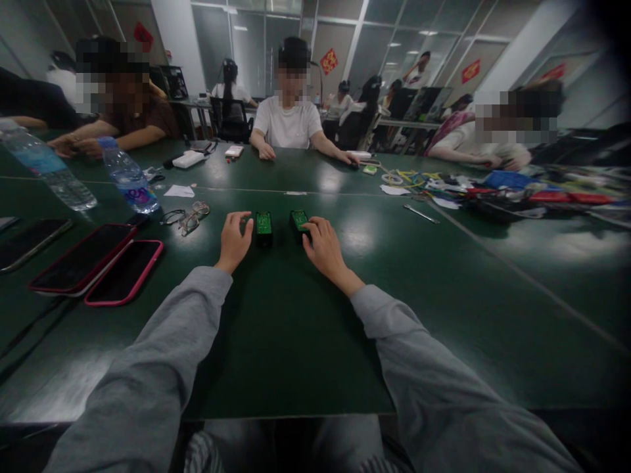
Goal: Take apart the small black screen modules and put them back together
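Two small black boxes with green circuit boards facing up lie on the dark green table in front of me. My left hand [236, 240] is just left of the left circuit board box [264, 225], a small gap from it; its thumb and fingers are curved and apart, with nothing between them. At the right circuit board box [298, 219], slightly turned, my right hand [325, 246] has its fingertips over the right edge and the thumb by the near corner, gripping it there. The underside of both boxes is hidden.
To the left are phones [125, 272], a water bottle [129, 177] and eyeglasses [192, 218]. A wrench-like metal tool [420, 213] lies to the right, before a heap of cables [424, 182]. Other people sit around the table, one directly opposite [288, 121].
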`<state>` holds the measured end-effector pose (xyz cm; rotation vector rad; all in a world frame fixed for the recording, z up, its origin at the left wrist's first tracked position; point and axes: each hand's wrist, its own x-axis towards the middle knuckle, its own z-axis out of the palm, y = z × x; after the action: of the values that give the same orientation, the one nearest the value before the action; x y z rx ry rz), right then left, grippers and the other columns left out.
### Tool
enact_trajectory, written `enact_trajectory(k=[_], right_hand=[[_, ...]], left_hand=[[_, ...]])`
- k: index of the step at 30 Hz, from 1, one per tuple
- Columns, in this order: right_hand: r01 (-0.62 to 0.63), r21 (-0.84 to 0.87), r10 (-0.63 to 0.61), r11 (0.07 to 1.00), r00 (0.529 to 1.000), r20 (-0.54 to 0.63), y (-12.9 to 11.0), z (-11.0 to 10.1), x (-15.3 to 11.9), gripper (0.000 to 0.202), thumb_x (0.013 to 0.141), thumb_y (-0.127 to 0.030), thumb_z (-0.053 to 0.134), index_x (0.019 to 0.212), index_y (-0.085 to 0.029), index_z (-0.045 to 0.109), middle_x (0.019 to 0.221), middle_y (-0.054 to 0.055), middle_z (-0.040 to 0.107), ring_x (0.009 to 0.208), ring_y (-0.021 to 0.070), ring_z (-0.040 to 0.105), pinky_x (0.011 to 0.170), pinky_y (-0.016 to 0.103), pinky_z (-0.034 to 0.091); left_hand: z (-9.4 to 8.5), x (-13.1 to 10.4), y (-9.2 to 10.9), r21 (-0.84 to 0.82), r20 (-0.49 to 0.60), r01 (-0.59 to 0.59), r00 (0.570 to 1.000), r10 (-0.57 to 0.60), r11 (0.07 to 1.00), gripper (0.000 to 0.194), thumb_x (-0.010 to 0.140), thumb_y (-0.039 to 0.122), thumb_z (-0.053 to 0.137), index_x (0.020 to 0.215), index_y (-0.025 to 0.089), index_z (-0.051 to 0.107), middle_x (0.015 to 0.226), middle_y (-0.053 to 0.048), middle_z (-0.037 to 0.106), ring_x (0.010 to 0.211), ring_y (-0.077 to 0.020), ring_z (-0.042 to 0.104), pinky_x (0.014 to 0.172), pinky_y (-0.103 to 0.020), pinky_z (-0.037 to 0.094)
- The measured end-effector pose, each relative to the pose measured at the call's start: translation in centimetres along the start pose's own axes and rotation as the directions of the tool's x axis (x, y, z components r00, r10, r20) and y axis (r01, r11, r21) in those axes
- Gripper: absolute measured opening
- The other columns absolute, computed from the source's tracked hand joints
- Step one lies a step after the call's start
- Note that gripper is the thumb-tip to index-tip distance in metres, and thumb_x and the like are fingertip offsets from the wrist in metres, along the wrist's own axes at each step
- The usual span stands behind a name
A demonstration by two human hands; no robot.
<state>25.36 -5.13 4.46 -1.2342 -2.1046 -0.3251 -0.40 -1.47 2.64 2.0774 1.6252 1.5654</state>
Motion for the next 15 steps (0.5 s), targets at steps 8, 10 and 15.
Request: enact_trajectory(k=[8,10,15], right_hand=[[-0.128,0.258,0.106,0.958,0.99,0.098,-7.3,4.2,1.4,0.071,0.093,-0.042,0.055,0.147,-0.004,0.029,0.144,0.026,0.045,0.134,0.0328,0.046,0.11,0.049,0.044],[-0.256,0.286,0.218,0.923,0.963,0.16,-8.3,5.9,2.4,0.086,0.087,-0.045,0.064,0.15,-0.003,0.023,0.142,0.028,0.047,0.13,0.036,0.052,0.104,0.051,0.048],[-0.411,0.295,0.362,0.862,0.909,0.208,-8.4,7.2,3.7,0.068,0.089,-0.032,0.061,0.146,-0.007,0.034,0.13,0.024,0.06,0.119,0.0341,0.062,0.098,0.052,0.052]], left_hand=[[1.3,0.4,-2.9,-0.211,0.144,0.233,0.968,-0.206,0.949,0.035,0.093,0.032,0.051,0.121,0.016,0.065,0.116,-0.011,0.07,0.1,-0.0203,0.067,0.091,-0.038,0.053],[1.3,0.3,-2.5,-0.215,0.177,0.242,0.962,-0.206,0.946,0.034,0.092,0.031,0.051,0.119,0.017,0.068,0.114,-0.011,0.072,0.104,-0.0219,0.067,0.096,-0.041,0.051],[1.2,0.0,-0.5,-0.301,0.183,0.344,0.936,-0.3,0.889,0.029,0.089,0.034,0.057,0.108,0.02,0.073,0.109,-0.009,0.074,0.105,-0.024,0.067,0.092,-0.04,0.052]])
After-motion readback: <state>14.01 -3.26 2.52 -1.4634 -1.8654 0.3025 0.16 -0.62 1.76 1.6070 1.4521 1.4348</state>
